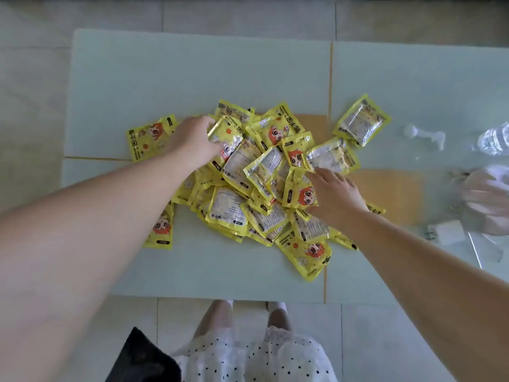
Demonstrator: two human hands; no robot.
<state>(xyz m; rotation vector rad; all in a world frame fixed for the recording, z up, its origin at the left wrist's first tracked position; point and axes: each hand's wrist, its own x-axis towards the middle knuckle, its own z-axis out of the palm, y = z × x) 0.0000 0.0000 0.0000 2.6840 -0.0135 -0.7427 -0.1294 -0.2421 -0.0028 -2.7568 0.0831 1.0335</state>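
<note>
A heap of several yellow hand-warmer packets (256, 183) with a cartoon face lies in the middle of a pale glass table (192, 84). My left hand (192, 139) is at the heap's far left and grips one yellow packet (224, 136) by its edge. My right hand (334, 191) lies on the heap's right side with straight fingers touching a packet (332, 155). One packet (361, 120) lies apart at the far right, another (148, 137) at the far left.
At the table's right edge are a white charger plug (447, 232), a clear plastic bottle (493, 140), a white plastic part (425, 135) and a clear plastic bag (487, 197). A black object (140, 357) is on the tiled floor near my legs.
</note>
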